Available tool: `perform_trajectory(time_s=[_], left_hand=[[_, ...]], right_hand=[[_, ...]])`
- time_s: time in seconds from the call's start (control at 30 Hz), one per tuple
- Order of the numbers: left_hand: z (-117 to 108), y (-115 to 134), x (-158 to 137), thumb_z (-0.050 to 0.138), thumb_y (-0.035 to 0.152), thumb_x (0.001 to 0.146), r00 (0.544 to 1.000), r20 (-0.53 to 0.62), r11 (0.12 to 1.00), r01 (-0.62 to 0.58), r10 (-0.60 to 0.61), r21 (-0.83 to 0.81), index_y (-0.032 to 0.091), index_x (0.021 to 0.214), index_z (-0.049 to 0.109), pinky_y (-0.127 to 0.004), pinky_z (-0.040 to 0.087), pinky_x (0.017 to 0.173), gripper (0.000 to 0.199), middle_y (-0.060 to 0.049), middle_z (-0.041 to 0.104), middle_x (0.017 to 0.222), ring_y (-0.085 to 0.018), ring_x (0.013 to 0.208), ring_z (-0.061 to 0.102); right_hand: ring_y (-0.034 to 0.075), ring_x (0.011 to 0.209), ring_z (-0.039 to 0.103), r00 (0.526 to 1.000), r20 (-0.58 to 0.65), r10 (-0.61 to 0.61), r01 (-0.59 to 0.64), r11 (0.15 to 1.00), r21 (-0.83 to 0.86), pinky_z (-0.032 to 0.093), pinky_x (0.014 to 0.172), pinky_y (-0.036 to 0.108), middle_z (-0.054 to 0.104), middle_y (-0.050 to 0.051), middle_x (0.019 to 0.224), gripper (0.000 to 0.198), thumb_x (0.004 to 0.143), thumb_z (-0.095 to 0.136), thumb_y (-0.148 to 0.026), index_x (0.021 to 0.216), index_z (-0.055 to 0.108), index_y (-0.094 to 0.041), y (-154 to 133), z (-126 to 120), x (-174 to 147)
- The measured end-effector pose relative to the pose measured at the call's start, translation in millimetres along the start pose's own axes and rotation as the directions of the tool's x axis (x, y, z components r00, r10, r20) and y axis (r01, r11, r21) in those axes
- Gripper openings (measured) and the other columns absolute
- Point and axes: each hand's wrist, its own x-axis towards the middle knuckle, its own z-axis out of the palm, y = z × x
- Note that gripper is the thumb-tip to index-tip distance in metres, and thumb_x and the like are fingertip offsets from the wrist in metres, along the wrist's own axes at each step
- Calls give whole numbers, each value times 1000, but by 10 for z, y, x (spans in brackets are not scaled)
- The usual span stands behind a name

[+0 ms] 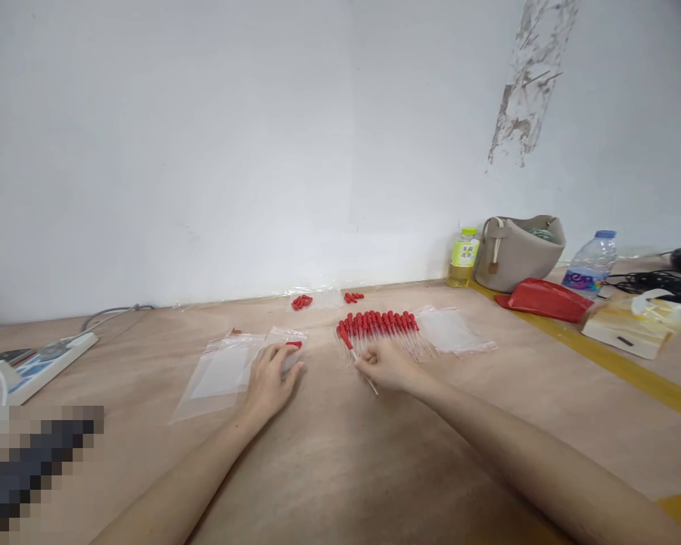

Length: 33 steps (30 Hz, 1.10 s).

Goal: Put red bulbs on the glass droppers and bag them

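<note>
My right hand (387, 365) pinches a thin dropper (368, 380) that has a red bulb at its far end and a pale tube slanting toward me. Just beyond it lies a row of similar droppers (383, 324), red bulbs to the back and clear tubes to the front. My left hand (272, 378) rests with its fingers apart over a small clear zip bag (288, 334). A red piece (293, 344) shows at its fingertips, partly covered. Larger zip bags (219, 376) lie flat beside that hand.
By the wall lie two small groups of red bulbs (302, 302). More clear bags (457, 331) are right of the droppers. A tea bottle (462, 260), handbag (519, 257), red packet (548, 300), water bottle (591, 263) and tissue pack (635, 324) stand right; a power strip (54, 367) lies left.
</note>
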Motion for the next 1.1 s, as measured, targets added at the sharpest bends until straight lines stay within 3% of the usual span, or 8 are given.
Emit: perform_trajectory(time_s=[0.1, 0.27, 0.43, 0.67, 0.87, 1.1], left_hand=[[59, -172, 4, 52, 32, 76, 991, -19, 989, 134, -133, 67, 20, 101, 53, -38, 37, 85, 28, -7, 53, 100, -25, 96, 48], [125, -260, -5, 51, 39, 75, 953, 101, 958, 280, -285, 56, 19, 103, 53, -38, 39, 84, 34, -7, 52, 100, -25, 96, 49], [110, -225, -17, 50, 40, 76, 957, 107, 962, 263, -269, 68, 18, 103, 53, -38, 37, 86, 35, -7, 52, 101, -25, 98, 47], [-14, -187, 64, 48, 33, 78, 993, 30, 987, 113, -117, 115, 20, 99, 55, -37, 38, 84, 26, -7, 52, 99, -25, 96, 47], [43, -381, 357, 43, 27, 80, 958, 178, 973, 218, -227, 72, 17, 91, 59, -33, 38, 83, 22, -8, 54, 95, -23, 92, 52], [222, -424, 544, 50, 31, 76, 915, 268, 953, 298, -301, 52, 17, 78, 60, -25, 40, 65, 17, -5, 62, 81, -19, 77, 58]], right_hand=[[12, 53, 54, 992, -76, 102, -108, 991, -80, 31, 48, 21, 58, 3, 53, 29, 73, 42, -26, 49, 56, -16, -4, 34, 298], [20, 74, 59, 970, -142, 199, -226, 951, -211, 36, 61, 26, 65, 7, 75, 20, 70, 47, -31, 69, 62, -18, -183, 347, 662], [22, 82, 59, 964, -134, 227, -258, 918, -302, 30, 80, 38, 65, 11, 83, 22, 71, 46, -29, 82, 61, -15, -281, 582, 764], [24, 82, 59, 955, -182, 232, -278, 915, -294, 25, 79, 39, 65, 12, 84, 32, 78, 38, -38, 82, 60, -15, -204, 543, 752], [22, 79, 60, 949, -201, 243, -299, 896, -329, 22, 80, 38, 65, 13, 84, 25, 77, 43, -29, 84, 62, -14, -186, 530, 771], [23, 83, 59, 965, -117, 236, -263, 892, -368, 19, 83, 40, 64, 16, 88, 31, 80, 39, -31, 91, 62, -13, -233, 549, 801]])
